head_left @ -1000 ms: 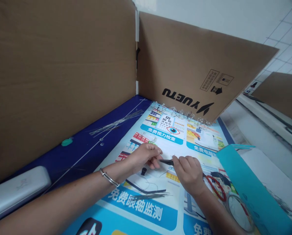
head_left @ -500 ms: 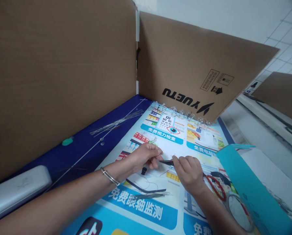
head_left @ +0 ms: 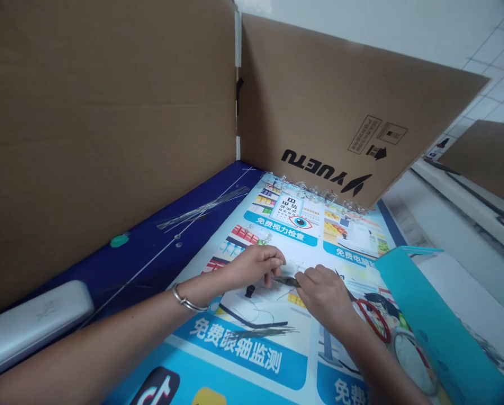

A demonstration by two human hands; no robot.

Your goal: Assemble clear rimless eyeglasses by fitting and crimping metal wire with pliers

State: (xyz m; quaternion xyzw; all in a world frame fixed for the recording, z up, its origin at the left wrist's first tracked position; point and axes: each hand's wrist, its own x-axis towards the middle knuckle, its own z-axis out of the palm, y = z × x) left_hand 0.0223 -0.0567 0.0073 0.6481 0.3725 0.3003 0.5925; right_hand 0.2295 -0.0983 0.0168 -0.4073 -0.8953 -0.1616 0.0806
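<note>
My right hand (head_left: 323, 295) is closed around a dark pointed tool (head_left: 288, 280), whose tip reaches left to the fingers of my left hand (head_left: 256, 267). Those left fingers are pinched together; what they hold is too small to make out. A metal bangle circles my left wrist. Below the hands, a bundle of thin dark wires (head_left: 264, 332) lies on the printed poster (head_left: 230, 368). Small clear pieces (head_left: 258, 235) rest just beyond my left hand.
Cardboard panels (head_left: 319, 95) stand at the left and back, with clear pieces along the back one. More wires (head_left: 203, 209) lie on the blue strip. A white case (head_left: 36, 323) is at left; a red-handled tool (head_left: 374, 320), round container (head_left: 414, 360) and teal folder (head_left: 437, 326) are at right.
My right hand has turned slightly and shifted up and left, the tool with it. My left hand's fingers have drawn closer together. The view has shifted a little.
</note>
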